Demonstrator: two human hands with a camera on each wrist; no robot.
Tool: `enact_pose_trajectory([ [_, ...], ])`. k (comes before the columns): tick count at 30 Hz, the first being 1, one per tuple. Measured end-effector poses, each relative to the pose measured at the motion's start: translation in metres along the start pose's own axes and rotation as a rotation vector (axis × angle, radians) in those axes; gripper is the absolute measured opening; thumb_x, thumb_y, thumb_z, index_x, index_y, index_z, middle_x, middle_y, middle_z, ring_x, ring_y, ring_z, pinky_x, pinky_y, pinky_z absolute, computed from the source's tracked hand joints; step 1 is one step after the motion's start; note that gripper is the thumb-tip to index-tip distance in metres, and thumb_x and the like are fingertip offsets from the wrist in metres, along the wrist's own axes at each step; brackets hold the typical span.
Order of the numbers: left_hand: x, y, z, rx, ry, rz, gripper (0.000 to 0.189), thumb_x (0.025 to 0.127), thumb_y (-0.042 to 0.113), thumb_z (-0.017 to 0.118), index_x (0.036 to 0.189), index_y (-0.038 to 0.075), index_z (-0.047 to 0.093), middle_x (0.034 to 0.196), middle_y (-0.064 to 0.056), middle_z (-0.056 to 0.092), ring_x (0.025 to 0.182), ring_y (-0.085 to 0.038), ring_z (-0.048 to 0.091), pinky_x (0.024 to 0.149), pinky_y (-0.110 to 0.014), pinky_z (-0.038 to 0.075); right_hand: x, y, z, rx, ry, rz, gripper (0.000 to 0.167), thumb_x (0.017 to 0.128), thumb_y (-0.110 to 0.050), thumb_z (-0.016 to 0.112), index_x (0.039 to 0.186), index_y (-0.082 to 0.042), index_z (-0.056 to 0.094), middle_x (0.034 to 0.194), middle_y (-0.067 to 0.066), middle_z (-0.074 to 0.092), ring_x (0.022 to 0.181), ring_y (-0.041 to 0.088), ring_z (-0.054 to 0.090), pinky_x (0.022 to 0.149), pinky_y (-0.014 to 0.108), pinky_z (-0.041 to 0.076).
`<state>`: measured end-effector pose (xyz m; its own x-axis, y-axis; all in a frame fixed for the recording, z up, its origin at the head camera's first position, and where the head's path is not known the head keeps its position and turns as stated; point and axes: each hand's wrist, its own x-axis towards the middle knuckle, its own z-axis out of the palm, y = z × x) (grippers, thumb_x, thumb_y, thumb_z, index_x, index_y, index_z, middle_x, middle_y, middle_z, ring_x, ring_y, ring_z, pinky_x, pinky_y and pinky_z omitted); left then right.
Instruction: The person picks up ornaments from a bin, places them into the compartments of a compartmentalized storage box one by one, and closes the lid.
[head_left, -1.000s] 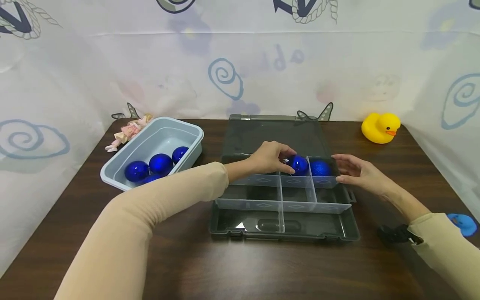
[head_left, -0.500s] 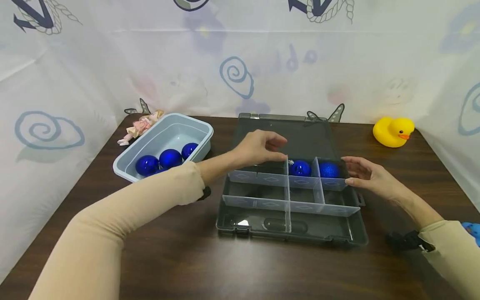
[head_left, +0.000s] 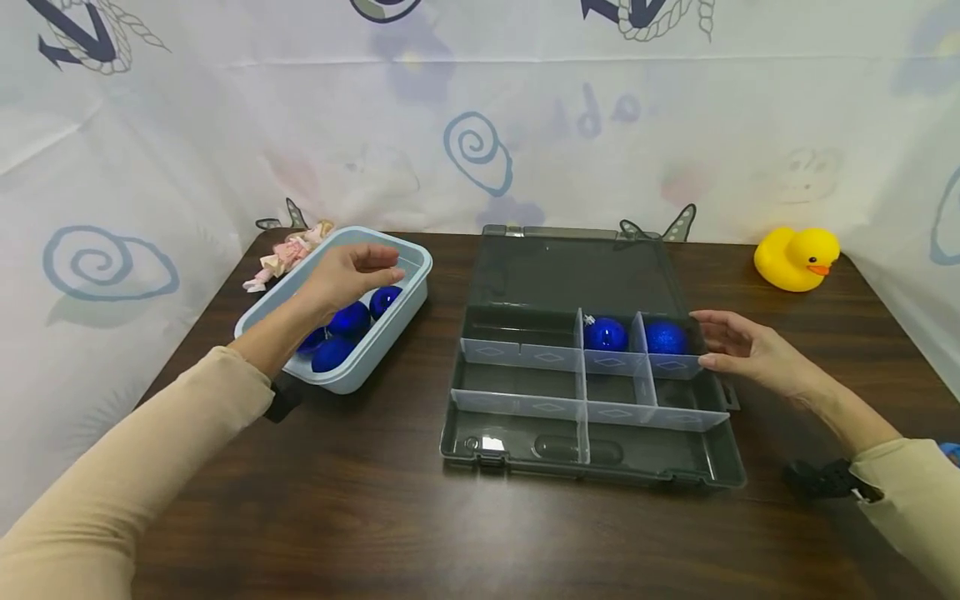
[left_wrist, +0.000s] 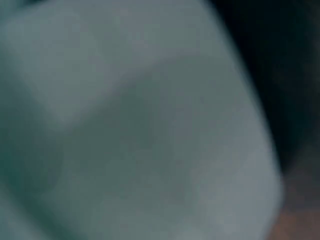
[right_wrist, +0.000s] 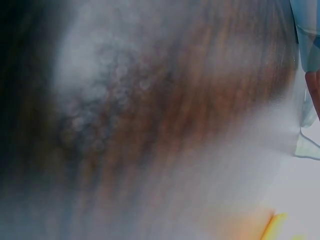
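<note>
My left hand [head_left: 347,279] hovers over the pale blue bin [head_left: 418,287], thumb and fingers apart, holding nothing. Beneath it lie several blue bauble balls [head_left: 333,354], partly covered by the hand and wrist. A grey clear compartment box [head_left: 517,379] sits with its lid [head_left: 570,267] folded back. In its rear row, a shiny blue bauble [head_left: 606,334] occupies the middle compartment and a glittery blue bauble [head_left: 666,338] the right one. My right hand [head_left: 750,346] rests its thumb and fingertips against the box's right side. The left wrist view is a pale blur.
At the back right corner stands a yellow rubber duck [head_left: 797,258]. A small doll in pink [head_left: 288,252] lies behind the bin. Something blue [head_left: 951,451] shows beside the right sleeve. Dark wood table [head_left: 375,492] runs along the front; a printed cloth [head_left: 480,100] hangs behind.
My left hand let go of the shiny bauble in the middle rear compartment and moved left to above the bin. My right hand stayed at the box's side. The head view shifted slightly.
</note>
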<state>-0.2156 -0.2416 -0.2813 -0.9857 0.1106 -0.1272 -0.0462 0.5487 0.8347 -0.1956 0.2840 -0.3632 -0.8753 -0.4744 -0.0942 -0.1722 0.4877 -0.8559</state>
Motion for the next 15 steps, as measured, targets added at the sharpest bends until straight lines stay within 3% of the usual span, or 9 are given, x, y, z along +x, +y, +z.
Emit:
enact_pose_trajectory([
  [7,0.006,-0.024,-0.008,0.053,-0.035,-0.027,0.052,0.09,0.019,0.064,0.134,-0.003,0.047,0.132,-0.024,0.052,0.122,-0.034,0.049,0.105,-0.044,0.038,-0.001,-0.001,-0.001,0.001,0.01,-0.012,0.058,0.093,-0.011,0.058,0.145,-0.009,0.031,0.144,0.02,0.033,0.109,-0.015,0.041,0.085,0.005,0.041],
  [15,0.014,-0.038,-0.01,0.086,-0.14,-0.03,0.053,0.089,0.012,0.065,0.134,-0.004,0.045,0.135,-0.026,0.048,0.126,-0.037,0.046,0.107,-0.047,0.035,-0.001,0.0,0.002,-0.006,0.023,-0.018,0.057,0.093,-0.011,0.06,0.143,-0.009,0.033,0.137,-0.006,0.041,0.108,-0.014,0.044,0.084,0.006,0.042],
])
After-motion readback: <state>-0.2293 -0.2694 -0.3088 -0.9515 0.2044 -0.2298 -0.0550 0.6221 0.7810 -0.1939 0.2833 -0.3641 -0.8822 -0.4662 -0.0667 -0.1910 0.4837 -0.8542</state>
